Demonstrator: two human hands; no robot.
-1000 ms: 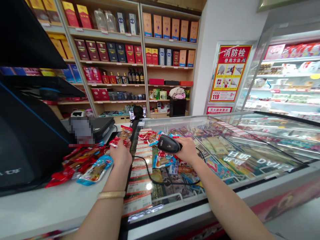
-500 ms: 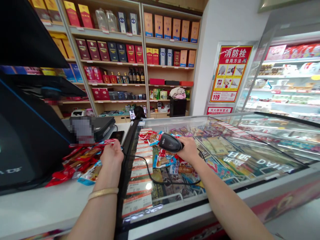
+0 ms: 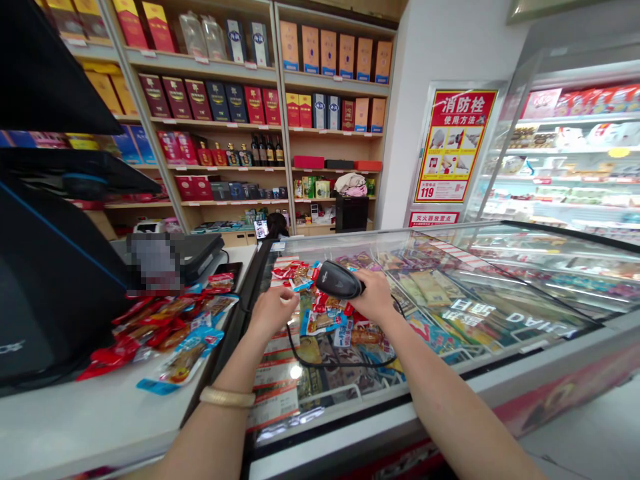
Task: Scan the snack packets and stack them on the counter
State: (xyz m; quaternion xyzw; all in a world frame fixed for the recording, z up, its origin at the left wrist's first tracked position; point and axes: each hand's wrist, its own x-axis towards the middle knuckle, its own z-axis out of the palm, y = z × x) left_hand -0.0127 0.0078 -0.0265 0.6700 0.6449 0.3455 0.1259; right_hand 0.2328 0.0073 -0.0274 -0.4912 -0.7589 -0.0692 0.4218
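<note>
A black handheld scanner [image 3: 340, 280] is gripped in my right hand [image 3: 375, 297], above the glass freezer top [image 3: 320, 393]. Beneath and around its head lie red and blue snack packets [image 3: 325, 321]. My left hand [image 3: 273, 312] hovers over the glass at the left of the scanner, fingers curved with a small gap at the thumb and no packet visible in them. On the white counter [image 3: 100, 427], a loose pile of red and blue packets [image 3: 170, 323] spreads out, with a blue-edged one [image 3: 187, 357] at its near side.
A black cable [image 3: 325, 365] loops across the glass. Left of the pile stand a black monitor [image 3: 45, 287] and a dark flat device [image 3: 203, 257]. A phone [image 3: 233, 270] lies near the counter edge. Beyond the freezer, a person's dark-haired head [image 3: 277, 225] shows before shelves of boxes.
My left hand has moved right, from the counter pile to over the glass. A red packet that was at its fingers now lies by the phone. The scanner stays in my right hand.
</note>
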